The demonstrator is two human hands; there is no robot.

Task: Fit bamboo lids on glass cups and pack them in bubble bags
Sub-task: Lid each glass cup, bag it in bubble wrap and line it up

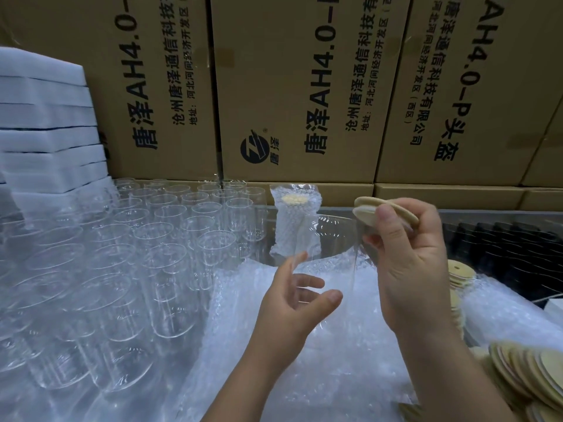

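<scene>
In the head view, the left hand [292,300] holds a bare glass cup [332,257] above the middle of the table [487,216]. The thumb is on the near side and the fingers curve round the far side of the cup's lower part, with the mouth tipped up toward the right. The right hand [408,263] is just beside that mouth, thumb and fingers pinching bamboo lids [380,210] by the edge. There seem to be two overlapping discs, though the angle makes that hard to settle. No lid is seated on this cup yet.

Toward the far edge, just behind the held cup, one packed cup [294,226] stands upright in its bubble bag, its lid showing through the top. It is the only finished one in sight. The bare cups [170,239] fill the left half of the table in many rows, none lidded. A heap of bubble bags [304,376] covers the near middle, under both forearms. Loose lids [536,373] lie fanned at the near right corner, and a second stack of lids [461,274] sits further back along the right side. Foam sheets [45,117] are piled at the far left corner, and cartons [298,86] stand along the far edge.

On this showing the job is barely begun. One cup is done, and one is in hand at the lidding step with bagging to follow. Nearly the whole stock is left.
</scene>
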